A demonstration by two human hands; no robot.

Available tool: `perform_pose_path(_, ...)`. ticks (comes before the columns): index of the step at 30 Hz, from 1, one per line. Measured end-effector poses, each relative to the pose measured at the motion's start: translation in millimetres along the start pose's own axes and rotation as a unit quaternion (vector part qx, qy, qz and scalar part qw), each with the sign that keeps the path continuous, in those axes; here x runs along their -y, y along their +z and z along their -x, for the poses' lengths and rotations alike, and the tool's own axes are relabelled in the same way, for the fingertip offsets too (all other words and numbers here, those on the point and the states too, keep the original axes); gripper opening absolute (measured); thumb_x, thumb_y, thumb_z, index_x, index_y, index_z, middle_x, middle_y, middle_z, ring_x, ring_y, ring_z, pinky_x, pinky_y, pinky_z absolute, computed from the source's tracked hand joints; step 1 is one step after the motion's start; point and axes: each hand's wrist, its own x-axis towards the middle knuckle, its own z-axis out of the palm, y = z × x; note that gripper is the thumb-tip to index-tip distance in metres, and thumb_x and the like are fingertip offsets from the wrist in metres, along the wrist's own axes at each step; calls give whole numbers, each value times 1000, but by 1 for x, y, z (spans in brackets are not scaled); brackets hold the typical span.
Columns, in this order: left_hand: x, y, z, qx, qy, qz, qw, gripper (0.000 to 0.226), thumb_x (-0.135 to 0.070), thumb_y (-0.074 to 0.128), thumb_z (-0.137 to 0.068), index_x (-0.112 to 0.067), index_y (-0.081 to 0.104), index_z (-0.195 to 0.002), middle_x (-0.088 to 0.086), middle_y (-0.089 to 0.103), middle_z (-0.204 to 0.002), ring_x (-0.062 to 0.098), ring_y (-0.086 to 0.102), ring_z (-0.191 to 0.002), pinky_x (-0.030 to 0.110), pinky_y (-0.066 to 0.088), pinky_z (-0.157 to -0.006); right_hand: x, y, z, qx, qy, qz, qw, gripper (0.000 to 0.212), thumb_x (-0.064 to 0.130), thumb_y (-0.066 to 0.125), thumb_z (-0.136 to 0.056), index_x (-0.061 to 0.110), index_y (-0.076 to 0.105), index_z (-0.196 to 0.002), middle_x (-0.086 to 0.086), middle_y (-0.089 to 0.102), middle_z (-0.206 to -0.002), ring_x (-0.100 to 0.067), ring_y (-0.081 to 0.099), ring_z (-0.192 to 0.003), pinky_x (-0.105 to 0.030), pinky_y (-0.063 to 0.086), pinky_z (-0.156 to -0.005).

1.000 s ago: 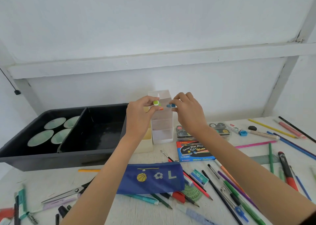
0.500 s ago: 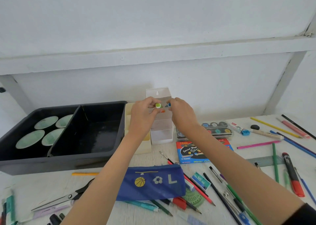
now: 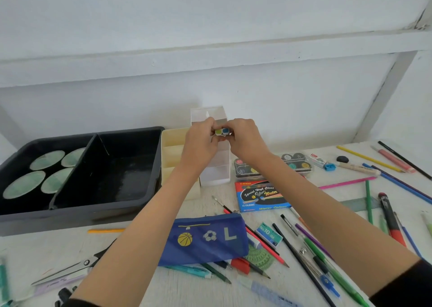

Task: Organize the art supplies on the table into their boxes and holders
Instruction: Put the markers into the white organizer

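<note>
My left hand (image 3: 201, 140) pinches a small green paint cake (image 3: 219, 132) and my right hand (image 3: 244, 138) pinches a small blue paint cake (image 3: 225, 131). The two cakes touch side by side, held in front of a tall clear plastic holder (image 3: 216, 166) at the back of the table. A cream compartment holder (image 3: 171, 147) stands just left of it. Loose pencils (image 3: 370, 159), pens (image 3: 390, 218) and brushes (image 3: 224, 205) lie scattered on the white table, mostly to the right.
A dark grey two-part bin (image 3: 93, 213) with green discs (image 3: 24, 184) fills the left. A blue pencil pouch (image 3: 205, 239), watercolour box (image 3: 261, 197), paint palette case (image 3: 297, 164), staples box (image 3: 268, 234), scissors (image 3: 70, 270), eraser (image 3: 342, 159) and blue sharpener (image 3: 330, 167) lie around my arms.
My hands have drawn together, so the green and blue cakes that were apart now touch. The camera view has tilted slightly.
</note>
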Motion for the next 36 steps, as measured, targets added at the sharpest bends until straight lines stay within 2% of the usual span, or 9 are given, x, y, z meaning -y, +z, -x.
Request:
perform_pose_path(4, -3, -2, 0, 7, 5, -9, 1000, 10, -3, 66, -81, -4, 58, -87, 8, 68, -86, 26, 60, -80, 26, 36, -63, -3, -3, 6, 10, 8, -47, 999, 44, -11, 54, -81, 12, 64, -118, -14, 69, -102, -32, 62, -93, -33, 46, -81)
perform_pose_path(7, -10, -8, 7, 22, 46, -69, 996, 26, -1, 64, -83, -4, 59, -109, 11, 66, -107, 29, 60, -99, 28, 40, -81, -2, -9, 23, 18, 20, -70, 997, 56, -4, 57, -84, 16, 48, -135, -12, 64, -117, -26, 60, -101, -36, 49, -87)
perform_pose_path(11, -22, -10, 47, -73, 113, -153, 979, 42, 6, 63, -77, -8, 58, -117, 9, 62, -113, 28, 57, -100, 30, 33, -85, -1, -19, 55, -49, 50, -81, 994, 50, 1, 55, -86, 18, 49, -133, -6, 61, -117, -16, 59, -86, -29, 48, -79)
perform_pose_path(16, -28, -1, 101, -40, 53, -54, 996, 28, -9, 57, -85, -16, 60, -112, -1, 62, -109, 19, 57, -97, 21, 27, -80, -7, -11, 112, -12, 118, -82, 990, 25, 7, 57, -87, 15, 67, -108, 1, 67, -96, -5, 57, -70, -24, 51, -73)
perform_pose_path(21, -28, 9, 148, 3, -12, 31, 999, 23, -10, 58, -85, -18, 62, -105, -7, 64, -104, 15, 59, -97, 26, 34, -86, -17, 19, 178, 135, 195, -16, 971, 23, 20, 58, -89, 18, 68, -109, 3, 69, -96, -16, 58, -98, -33, 48, -84)
perform_pose_path(25, -30, 17, 178, 21, -37, 42, 998, 21, -8, 60, -85, -19, 64, -102, -8, 65, -101, 12, 59, -95, 20, 30, -83, -14, 30, 206, 158, 190, 81, 966, 24, 38, 57, -88, 24, 72, -101, -1, 63, -96, -22, 51, -102, -35, 46, -80)
perform_pose_path(30, -37, 21, 197, 15, -59, 68, 996, 20, -5, 61, -84, -18, 65, -99, -8, 65, -98, 11, 59, -94, 37, 46, -85, -8, 26, 219, 151, 126, 156, 968, 27, 34, 54, -91, 24, 68, -113, -2, 58, -102, -22, 45, -104, -32, 40, -84)
perform_pose_path(32, -41, 21, 203, 9, -50, 69, 996, 20, -5, 61, -84, -19, 65, -97, -9, 65, -97, 9, 59, -93, 35, 46, -85, -13, 22, 225, 128, 142, 112, 975, 24, 32, 58, -89, 22, 71, -107, -1, 60, -96, -20, 48, -98, -31, 43, -83)
perform_pose_path(36, -51, 25, 219, 26, -18, 84, 996, 16, -10, 55, -81, -20, 64, -88, -10, 63, -92, 9, 57, -89, 28, 38, -80, -23, 0, 230, 34, 253, -121, 959, 17, 32, 75, -78, 19, 73, -89, 6, 67, -81, -9, 56, -72, -15, 43, -63)
